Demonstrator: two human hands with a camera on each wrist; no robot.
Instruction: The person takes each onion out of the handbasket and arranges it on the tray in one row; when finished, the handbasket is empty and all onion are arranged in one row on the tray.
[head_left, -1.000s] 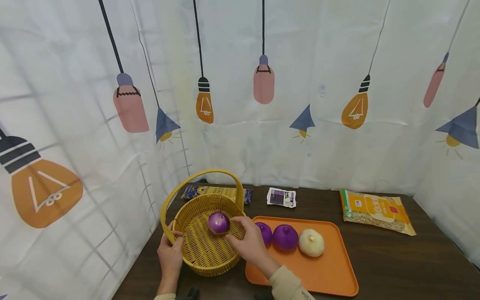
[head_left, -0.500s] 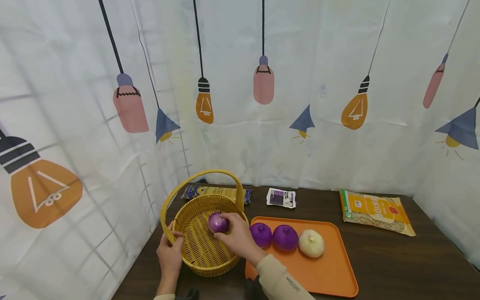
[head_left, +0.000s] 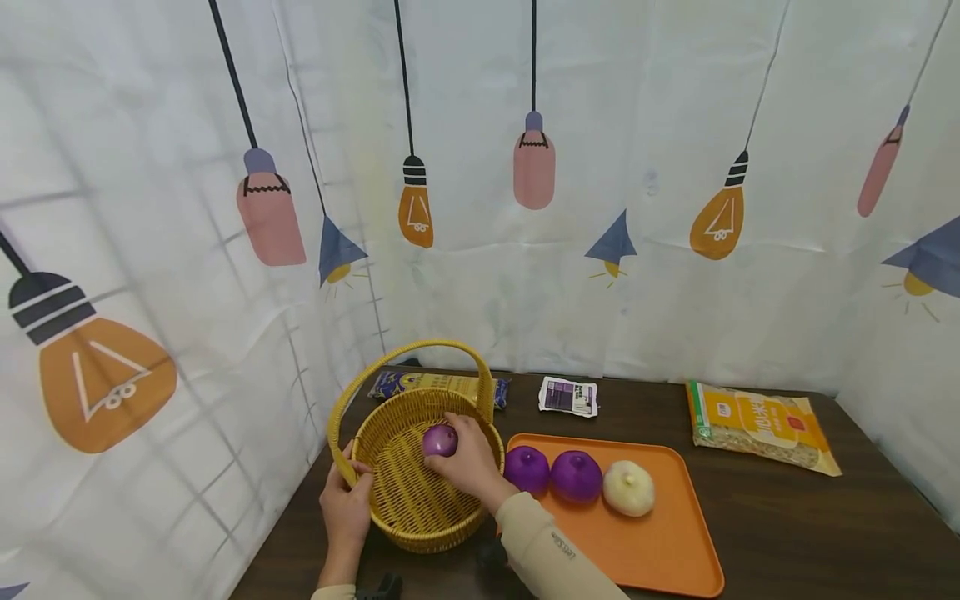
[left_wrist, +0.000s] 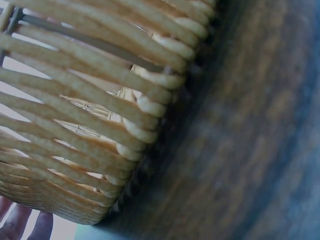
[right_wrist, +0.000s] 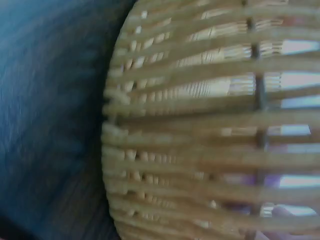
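In the head view a yellow woven basket [head_left: 420, 508] with an arched handle stands at the left of the dark table. My left hand [head_left: 347, 504] grips its left rim by the foot of the handle, thumb on top. Inside the basket, my right hand [head_left: 468, 458] holds a purple onion [head_left: 438, 440] between thumb and fingers, covering its right side. The left wrist view has the basket wall [left_wrist: 75, 110] close up, with a few fingertips [left_wrist: 41, 227] at the lower left. Through the weave of the basket [right_wrist: 200, 125] in the right wrist view, a blurred purple patch shows.
Right of the basket lies an orange tray [head_left: 645, 558] bearing two purple onions [head_left: 576, 477] and a white onion [head_left: 628, 488]. Farther back are a blue and yellow packet [head_left: 442, 383], a small white and purple sachet [head_left: 568, 396] and a yellow bag of grain [head_left: 761, 425].
My right hand has moved left and deeper into the basket, from beside the onion to around it. The left hand keeps its hold on the rim. The head view has shifted slightly.
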